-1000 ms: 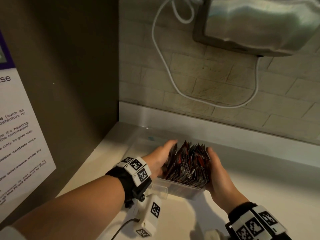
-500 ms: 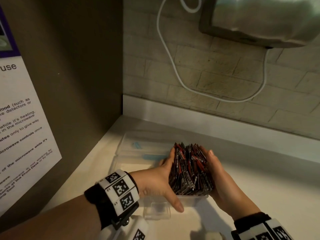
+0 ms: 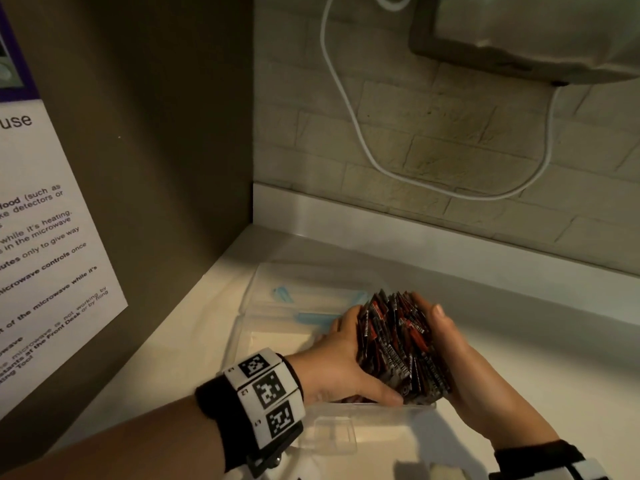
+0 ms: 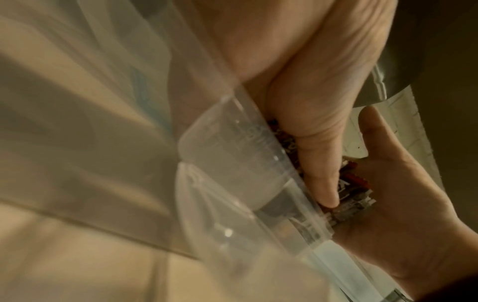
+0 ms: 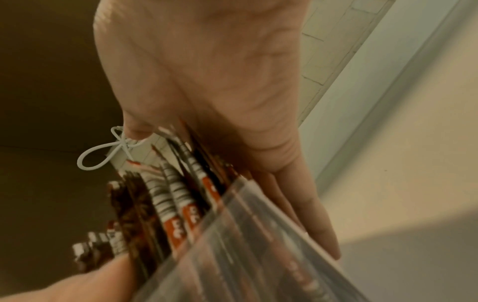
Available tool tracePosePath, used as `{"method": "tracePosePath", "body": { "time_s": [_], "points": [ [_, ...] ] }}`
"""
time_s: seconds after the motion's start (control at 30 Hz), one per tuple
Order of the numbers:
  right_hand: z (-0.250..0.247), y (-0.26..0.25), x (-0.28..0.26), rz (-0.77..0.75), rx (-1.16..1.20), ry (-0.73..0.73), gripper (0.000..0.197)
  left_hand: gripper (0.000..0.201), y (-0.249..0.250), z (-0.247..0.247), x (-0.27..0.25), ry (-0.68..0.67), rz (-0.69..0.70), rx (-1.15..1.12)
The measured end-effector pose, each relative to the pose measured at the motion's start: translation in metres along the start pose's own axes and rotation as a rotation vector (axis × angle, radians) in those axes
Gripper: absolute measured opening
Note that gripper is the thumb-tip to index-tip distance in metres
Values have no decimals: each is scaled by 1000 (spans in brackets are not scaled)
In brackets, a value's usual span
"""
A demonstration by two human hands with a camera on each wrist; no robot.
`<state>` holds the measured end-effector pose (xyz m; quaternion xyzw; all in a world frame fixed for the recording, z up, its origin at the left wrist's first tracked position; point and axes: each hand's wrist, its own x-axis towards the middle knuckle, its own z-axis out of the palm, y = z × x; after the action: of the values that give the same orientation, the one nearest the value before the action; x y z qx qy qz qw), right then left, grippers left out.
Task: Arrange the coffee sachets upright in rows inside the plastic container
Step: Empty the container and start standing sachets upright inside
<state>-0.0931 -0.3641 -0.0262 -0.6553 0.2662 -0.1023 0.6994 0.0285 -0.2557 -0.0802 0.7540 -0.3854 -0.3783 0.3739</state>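
A tight bundle of dark red and black coffee sachets stands upright in the right end of the clear plastic container. My left hand grips the bundle's left side, its thumb wrapped across the near face just above the rim. My right hand presses flat against the bundle's right side with straight fingers. In the left wrist view the left thumb lies on the sachets behind the container wall. The right wrist view shows the right palm beside the sachets.
The container's lid with blue clips lies just behind it. A white counter spreads right. A brown side panel with a paper notice stands close on the left. A white cable hangs on the brick wall under a metal appliance.
One second ago both hands flanked the bundle with the left fingers straight. The left thumb has since swung round the near face, and the hands have squeezed the sachets closer together.
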Motion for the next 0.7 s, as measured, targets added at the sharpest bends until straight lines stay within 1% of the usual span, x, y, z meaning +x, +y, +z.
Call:
{"method": "tracePosePath", "body": {
  "time_s": [0.07, 0.13, 0.17, 0.23, 0.3, 0.4, 0.5, 0.6, 0.63, 0.7],
  "points": [
    [-3, 0, 0, 8, 4, 26, 36, 131, -1, -2, -1, 5, 0, 47],
    [-6, 6, -2, 7, -15, -16, 39, 136, 1, -5, -4, 0, -2, 50],
    [-8, 8, -5, 13, -22, -20, 46, 138, 1, -7, -6, -7, -4, 23],
    [-13, 12, -4, 6, -35, -17, 65, 141, 1, -11, -8, -19, -10, -29],
    [-15, 13, -2, 3, -47, -20, 70, 140, 0, -12, -10, -33, -17, -45],
    [-14, 10, -2, 2, -60, -20, 76, 132, -3, -12, -10, -52, -18, -59],
    [-11, 8, -5, 11, -90, 19, 75, 126, -5, -10, -11, -32, -4, -116],
    [-13, 7, -7, -19, -173, 99, 97, 118, -7, -11, -12, -23, -1, -148],
    [-13, 3, -10, -56, -216, 124, 98, 109, -8, -12, -13, -24, -5, -172],
    [-8, -7, -15, -157, -293, 154, 84, 88, -7, -16, -17, -34, -17, -212]
  ]
}}
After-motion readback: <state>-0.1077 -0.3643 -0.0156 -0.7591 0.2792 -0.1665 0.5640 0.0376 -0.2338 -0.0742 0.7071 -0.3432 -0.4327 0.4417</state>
